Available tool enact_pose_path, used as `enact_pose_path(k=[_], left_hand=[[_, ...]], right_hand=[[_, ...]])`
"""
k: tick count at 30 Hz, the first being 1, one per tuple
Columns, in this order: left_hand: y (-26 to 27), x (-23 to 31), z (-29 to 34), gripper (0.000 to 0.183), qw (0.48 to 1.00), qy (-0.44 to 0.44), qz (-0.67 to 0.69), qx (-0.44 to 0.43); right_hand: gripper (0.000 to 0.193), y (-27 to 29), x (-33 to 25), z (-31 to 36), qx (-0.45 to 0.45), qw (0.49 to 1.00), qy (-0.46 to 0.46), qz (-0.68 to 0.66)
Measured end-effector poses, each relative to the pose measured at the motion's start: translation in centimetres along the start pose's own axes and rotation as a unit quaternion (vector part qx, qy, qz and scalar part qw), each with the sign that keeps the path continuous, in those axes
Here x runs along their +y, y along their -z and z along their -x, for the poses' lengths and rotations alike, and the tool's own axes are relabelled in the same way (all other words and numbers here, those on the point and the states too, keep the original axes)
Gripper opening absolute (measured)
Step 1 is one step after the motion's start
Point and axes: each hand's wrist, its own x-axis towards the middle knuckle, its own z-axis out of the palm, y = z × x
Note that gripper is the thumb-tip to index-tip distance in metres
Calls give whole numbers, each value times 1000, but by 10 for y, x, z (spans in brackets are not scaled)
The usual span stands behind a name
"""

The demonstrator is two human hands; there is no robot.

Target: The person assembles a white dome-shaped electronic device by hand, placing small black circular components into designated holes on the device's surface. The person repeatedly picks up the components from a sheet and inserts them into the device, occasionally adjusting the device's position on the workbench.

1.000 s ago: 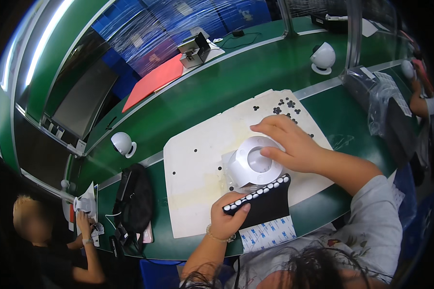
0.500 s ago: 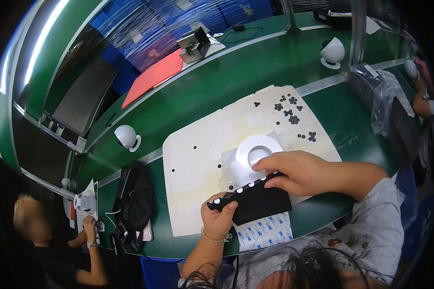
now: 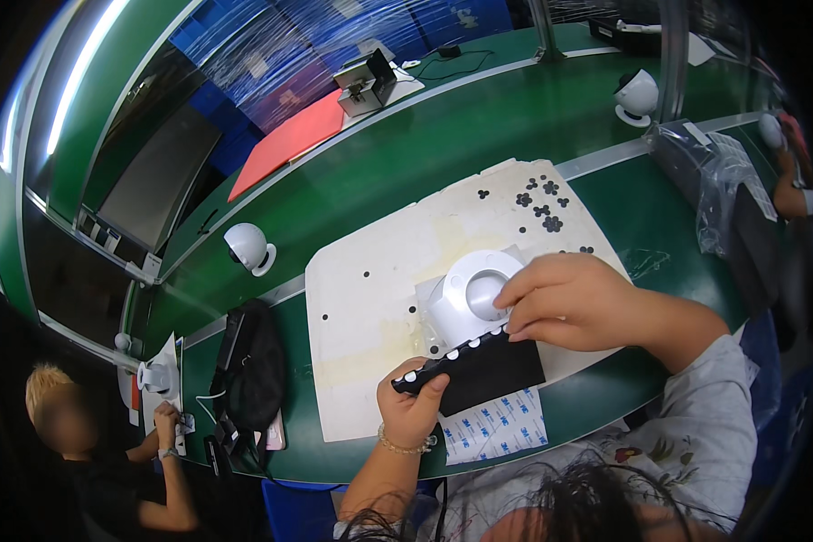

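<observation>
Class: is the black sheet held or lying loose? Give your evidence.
Held: the left hand grips the black sheet by its left end, thumb on top; the right hand is at its far edge.

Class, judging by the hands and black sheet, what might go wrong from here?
The left hand grips the black sheet near one end, so it might slip. The right hand is close to the sheet's white dots and could dislodge one. The white stand is close too and might get nudged.
</observation>
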Motion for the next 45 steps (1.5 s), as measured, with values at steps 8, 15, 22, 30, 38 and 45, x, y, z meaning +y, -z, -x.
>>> enact_pose_path(k=[8, 15, 22, 30, 38, 45], left_hand=[[0, -2, 0, 14, 999, -33, -33, -12], [-3, 0, 2, 16, 999, -12, -31, -4], [-3, 4, 2, 15, 999, 1, -40, -8], [-3, 3, 3, 14, 998, -5, -57, -16], [-3, 3, 3, 14, 999, 3, -47, -11], [-3, 0, 5, 14, 998, 1, -51, -35]], right_hand=[[30, -16, -10, -2, -34, 998, -60, -7], [26, -30, 5, 2, 41, 981, 148, 117], [31, -23, 2, -3, 51, 973, 178, 134], [34, -25, 1, -2, 15, 987, 118, 107], [28, -24, 3, -1, 6, 973, 199, 121], [42, -34, -2, 3, 83, 989, 92, -80]])
